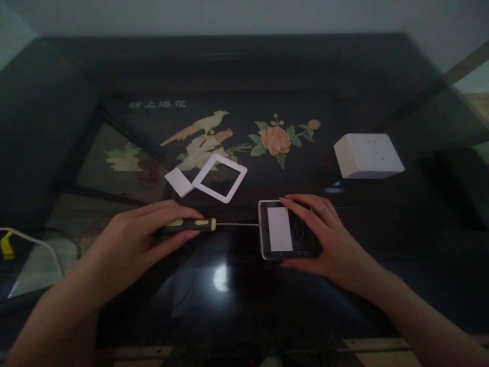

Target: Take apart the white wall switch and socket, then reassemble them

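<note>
My left hand (153, 232) is closed around the black and yellow handle of a screwdriver (208, 225). Its thin shaft points right, and the tip meets the left part of a wall switch (280, 229) with a white rim, a black inner frame and a white rocker. My right hand (319, 229) grips that switch from the right side, thumb at the near edge and fingers at the far edge, covering its right part. Beyond the screwdriver lie a white square frame (234, 191) and a small white rectangular plate (179, 182), touching or nearly touching each other.
A white box-shaped wall socket (369, 155) stands at the back right. The dark glossy tabletop (244, 306) bears a bird-and-flower picture. A dark object (462, 183) lies at the far right. At the left edge are a white cable (42, 242) and a yellow tag (6, 245).
</note>
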Available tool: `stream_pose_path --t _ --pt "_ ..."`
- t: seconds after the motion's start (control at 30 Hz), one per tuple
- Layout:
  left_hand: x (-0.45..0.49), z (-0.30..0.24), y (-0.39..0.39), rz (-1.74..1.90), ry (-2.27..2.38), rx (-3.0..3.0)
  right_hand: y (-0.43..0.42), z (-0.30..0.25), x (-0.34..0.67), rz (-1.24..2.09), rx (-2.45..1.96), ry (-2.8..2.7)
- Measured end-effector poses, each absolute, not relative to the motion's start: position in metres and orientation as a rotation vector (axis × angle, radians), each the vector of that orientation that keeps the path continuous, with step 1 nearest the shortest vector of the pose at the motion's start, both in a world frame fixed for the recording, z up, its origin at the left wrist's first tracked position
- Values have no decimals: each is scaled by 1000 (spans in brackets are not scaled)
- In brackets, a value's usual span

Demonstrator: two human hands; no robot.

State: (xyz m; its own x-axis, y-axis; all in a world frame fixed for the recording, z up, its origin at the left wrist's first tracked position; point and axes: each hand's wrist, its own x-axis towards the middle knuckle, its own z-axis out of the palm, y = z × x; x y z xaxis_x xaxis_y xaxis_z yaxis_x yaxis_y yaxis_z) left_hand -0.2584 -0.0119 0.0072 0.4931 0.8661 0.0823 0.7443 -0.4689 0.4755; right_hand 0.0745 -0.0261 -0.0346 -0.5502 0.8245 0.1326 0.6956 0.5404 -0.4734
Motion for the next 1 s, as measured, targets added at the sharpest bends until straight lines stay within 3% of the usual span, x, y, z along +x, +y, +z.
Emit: stream_pose_path --t 0.7,1.0 --pt "-250 9 -30 579 1294 2686 -29 -36 71 451 -1222 -2418" --pt "-252 0 -11 377 1347 2264 -27 -43 70 501 -1188 -2377"
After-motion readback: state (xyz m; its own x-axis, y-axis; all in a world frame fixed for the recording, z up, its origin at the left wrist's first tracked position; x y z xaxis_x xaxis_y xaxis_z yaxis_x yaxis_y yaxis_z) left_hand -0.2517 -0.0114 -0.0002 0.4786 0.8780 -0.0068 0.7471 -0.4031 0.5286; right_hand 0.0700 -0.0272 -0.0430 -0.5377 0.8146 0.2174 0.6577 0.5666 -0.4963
